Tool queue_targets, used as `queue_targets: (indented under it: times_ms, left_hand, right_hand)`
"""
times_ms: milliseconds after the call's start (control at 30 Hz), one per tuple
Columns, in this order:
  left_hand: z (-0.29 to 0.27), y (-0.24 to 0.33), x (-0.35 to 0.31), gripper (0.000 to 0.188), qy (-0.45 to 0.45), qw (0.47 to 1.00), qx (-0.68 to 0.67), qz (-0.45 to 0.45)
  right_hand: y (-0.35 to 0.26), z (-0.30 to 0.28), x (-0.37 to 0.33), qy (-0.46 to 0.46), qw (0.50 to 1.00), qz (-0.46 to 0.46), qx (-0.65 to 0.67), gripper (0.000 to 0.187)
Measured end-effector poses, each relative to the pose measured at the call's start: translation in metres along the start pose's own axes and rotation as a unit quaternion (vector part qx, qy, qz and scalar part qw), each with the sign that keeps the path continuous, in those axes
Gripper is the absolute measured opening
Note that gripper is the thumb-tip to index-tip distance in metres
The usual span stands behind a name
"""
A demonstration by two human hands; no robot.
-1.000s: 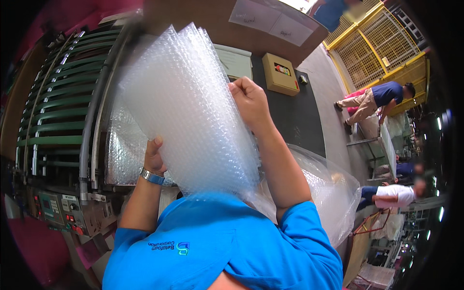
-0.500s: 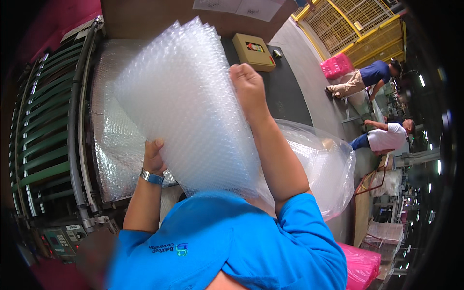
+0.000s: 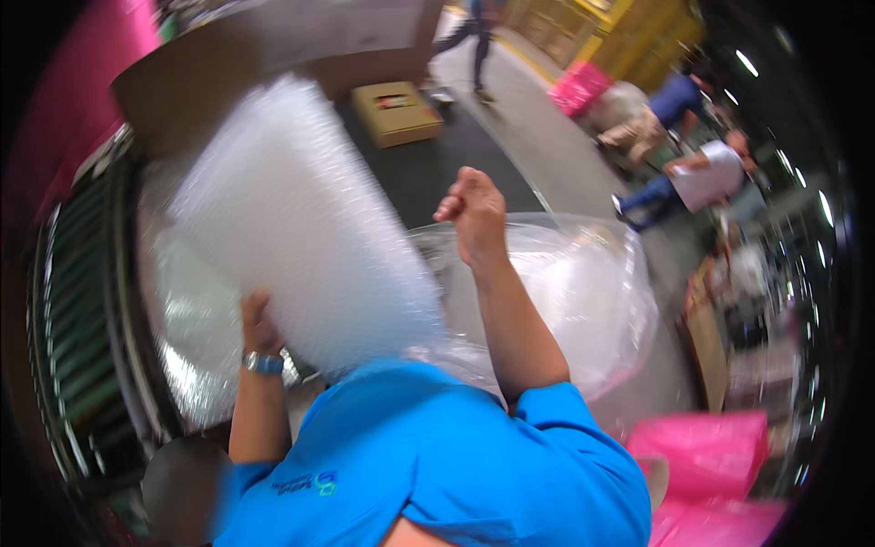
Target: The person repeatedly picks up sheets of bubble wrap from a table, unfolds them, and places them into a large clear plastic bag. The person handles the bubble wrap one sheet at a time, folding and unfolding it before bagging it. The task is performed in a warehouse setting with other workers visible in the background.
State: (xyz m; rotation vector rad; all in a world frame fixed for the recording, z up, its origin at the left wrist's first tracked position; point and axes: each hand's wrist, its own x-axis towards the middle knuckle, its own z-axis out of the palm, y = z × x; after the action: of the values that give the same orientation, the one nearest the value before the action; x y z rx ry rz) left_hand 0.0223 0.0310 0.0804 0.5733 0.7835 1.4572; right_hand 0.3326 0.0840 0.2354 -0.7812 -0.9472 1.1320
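Note:
A tall stack of clear bubble wrap sheets (image 3: 301, 219) stands tilted in front of my chest. Its left edge is gripped by my left hand (image 3: 262, 326), whose fingers are partly hidden behind the sheets. My right hand (image 3: 476, 217) is raised beside the stack's right side, apart from it, with its fingers curled in and nothing seen in them. More bubble wrap (image 3: 196, 365) lies flat under and left of the stack. To the right, a large clear plastic bag (image 3: 583, 301) holds pale, see-through material.
A brown box (image 3: 396, 114) sits on the dark table top (image 3: 474, 150) before a cardboard panel (image 3: 200, 73). Green-slatted machinery (image 3: 87, 319) runs along the left. Pink wrapped bundles (image 3: 702, 447) lie at lower right. Several people are farther off at the right and back, near yellow fencing (image 3: 629, 46).
My right hand has come away from the stack's right edge and its curled fingers have loosened. The view has turned, and another person has come into sight at the back.

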Motion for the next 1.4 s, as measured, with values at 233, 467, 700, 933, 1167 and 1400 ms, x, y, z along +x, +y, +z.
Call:
queue_targets:
  times_ms: [233, 467, 700, 933, 1167, 1400]
  left_hand:
    - [0.118, -0.005, -0.012, 0.059, -0.066, 0.983, 0.129, 0.110]
    - [0.183, -0.038, -0.025, 0.068, -0.113, 0.981, 0.159, 0.018]
    - [0.213, -0.018, -0.032, 0.069, -0.237, 0.960, 0.150, 0.011]
    - [0.218, -0.014, -0.031, 0.067, -0.200, 0.972, 0.118, 0.036]
    - [0.175, 0.025, -0.025, 0.049, -0.217, 0.974, 0.039, -0.058]
    - [0.146, 0.013, -0.026, 0.030, -0.208, 0.967, 0.078, -0.126]
  right_hand:
    - [-0.039, -0.034, -0.047, -0.271, 0.931, 0.065, -0.237, 0.104]
    - [-0.063, -0.084, -0.078, -0.139, 0.949, 0.116, -0.259, 0.109]
    - [-0.063, -0.100, -0.093, -0.044, 0.964, 0.081, -0.251, 0.108]
    - [-0.023, -0.104, -0.088, -0.020, 0.990, 0.139, -0.025, 0.090]
    - [0.026, -0.165, -0.091, 0.080, 0.942, 0.179, 0.272, 0.057]
    - [-0.002, -0.118, -0.104, 0.139, 0.934, 0.126, 0.303, 0.060]
